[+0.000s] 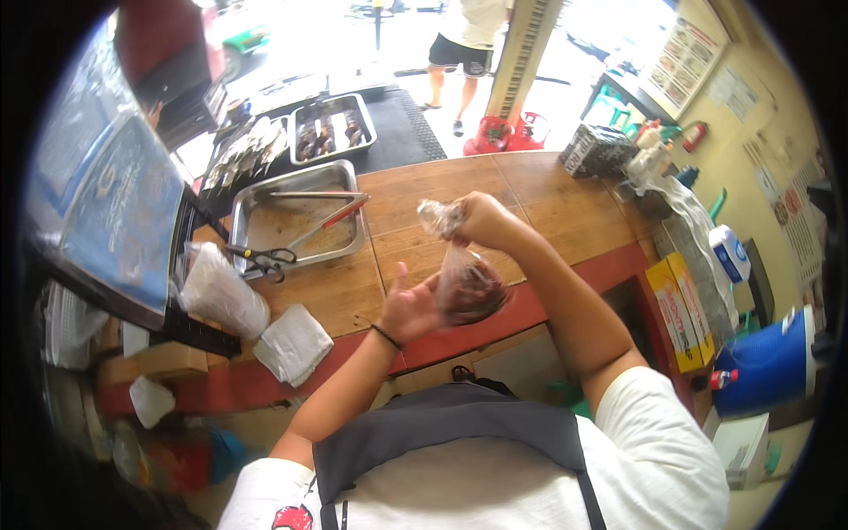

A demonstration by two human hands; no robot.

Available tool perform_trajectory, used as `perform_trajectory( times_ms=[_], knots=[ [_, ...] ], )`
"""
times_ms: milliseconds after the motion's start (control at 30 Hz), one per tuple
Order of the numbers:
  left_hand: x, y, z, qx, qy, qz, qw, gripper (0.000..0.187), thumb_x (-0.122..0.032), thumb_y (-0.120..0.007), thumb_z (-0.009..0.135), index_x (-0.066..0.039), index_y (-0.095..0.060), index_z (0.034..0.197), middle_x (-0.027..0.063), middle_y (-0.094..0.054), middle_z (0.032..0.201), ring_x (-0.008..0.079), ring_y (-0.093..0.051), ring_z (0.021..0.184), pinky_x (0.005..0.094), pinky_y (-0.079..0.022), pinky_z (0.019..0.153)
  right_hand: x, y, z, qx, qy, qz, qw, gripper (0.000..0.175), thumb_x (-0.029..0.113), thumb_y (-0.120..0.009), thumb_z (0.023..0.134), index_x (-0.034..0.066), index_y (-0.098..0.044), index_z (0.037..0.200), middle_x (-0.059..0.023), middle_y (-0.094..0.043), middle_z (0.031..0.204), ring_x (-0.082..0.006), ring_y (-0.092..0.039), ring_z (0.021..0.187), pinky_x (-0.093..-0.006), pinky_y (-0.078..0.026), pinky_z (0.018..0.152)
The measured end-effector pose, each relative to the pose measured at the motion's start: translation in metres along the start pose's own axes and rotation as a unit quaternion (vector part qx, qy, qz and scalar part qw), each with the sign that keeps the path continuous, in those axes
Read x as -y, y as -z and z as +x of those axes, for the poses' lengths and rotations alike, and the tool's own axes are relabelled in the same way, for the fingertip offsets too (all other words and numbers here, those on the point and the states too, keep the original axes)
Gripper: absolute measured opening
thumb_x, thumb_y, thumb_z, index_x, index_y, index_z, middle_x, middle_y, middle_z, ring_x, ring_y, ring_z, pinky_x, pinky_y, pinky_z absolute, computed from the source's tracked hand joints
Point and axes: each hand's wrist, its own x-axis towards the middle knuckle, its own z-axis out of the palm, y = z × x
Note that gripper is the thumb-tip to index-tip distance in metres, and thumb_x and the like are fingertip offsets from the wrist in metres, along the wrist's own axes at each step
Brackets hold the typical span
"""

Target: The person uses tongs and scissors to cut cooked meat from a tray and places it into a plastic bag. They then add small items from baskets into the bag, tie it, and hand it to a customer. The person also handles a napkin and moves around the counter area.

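My right hand [483, 222] grips the gathered neck of a clear plastic bag [468, 288], which hangs with dark reddish-brown food inside. My left hand [412, 306] is beside the bag's left side, palm turned up and fingers spread; part of its fingers is behind the bag, and whether they touch it I cannot tell. Below both hands lies the wooden counter top [397, 218]. Metal tongs with red grips [341, 211] rest in a stained steel tray [242, 212] to the left. Black-handled scissors [268, 260] lie over the tray's near left corner.
A folded white cloth [293, 344] and a wrapped plastic stack [225, 288] stand left. Beyond, another steel tray [368, 136] holds grilled food beside foil-wrapped pieces [248, 152]. At right are a dark box [593, 151] and yellow cartons [679, 311]. A person [464, 53] is outside near red gas cylinders [491, 134].
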Motion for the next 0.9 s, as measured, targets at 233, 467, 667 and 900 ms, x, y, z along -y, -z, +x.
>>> perform_trajectory(
  times_ms=[233, 467, 667, 900],
  knots=[
    [0.052, 0.011, 0.057, 0.007, -0.12, -0.128, 0.984, 0.074, -0.065, -0.019, 0.087, -0.01, -0.032, 0.136, 0.0092, -0.036, 0.138, 0.028, -0.034, 0.127, 0.0537, -0.022, 0.105, -0.073, 0.022, -0.072, -0.008, 0.017, 0.168, 0.986, 0.019, -0.009, -0.052, 0.07, -0.0014, -0.065, 0.082, -0.0094, -0.065, 0.074, -0.0164, -0.061, 0.067, -0.0304, -0.048, 0.06],
    [0.093, 0.003, 0.104, -0.154, -0.224, 0.563, 0.781, 0.057, -0.051, -0.043, 0.087, -0.012, -0.041, 0.13, 0.007, -0.046, 0.128, 0.0235, -0.045, 0.118, 0.0413, -0.038, 0.099, -0.095, 0.057, -0.026, -0.071, 0.144, 0.032, 0.986, 0.014, -0.004, -0.053, 0.071, 0.0002, -0.066, 0.076, -0.0062, -0.062, 0.069, -0.0153, -0.059, 0.063, -0.0265, -0.046, 0.059],
    [0.113, 0.009, 0.138, -0.22, 0.05, 0.186, 0.956, 0.044, -0.019, -0.063, 0.082, -0.011, -0.047, 0.121, 0.0049, -0.057, 0.111, 0.0164, -0.053, 0.104, 0.0316, -0.048, 0.085, -0.106, 0.076, -0.095, 0.071, 0.271, 0.087, 0.956, 0.011, 0.001, -0.056, 0.073, 0.0, -0.065, 0.079, -0.0074, -0.063, 0.073, -0.0159, -0.061, 0.07, -0.0263, -0.048, 0.066],
    [0.16, 0.027, 0.169, -0.278, -0.142, 0.171, 0.934, 0.029, -0.028, -0.05, 0.09, -0.012, -0.053, 0.115, 0.0041, -0.056, 0.112, 0.0175, -0.054, 0.1, 0.0361, -0.046, 0.085, -0.119, 0.087, -0.041, 0.061, 0.099, 0.061, 0.991, 0.017, -0.003, -0.059, 0.069, -0.0031, -0.062, 0.087, -0.0076, -0.062, 0.077, -0.0115, -0.058, 0.069, -0.0256, -0.045, 0.061]
  ],
)
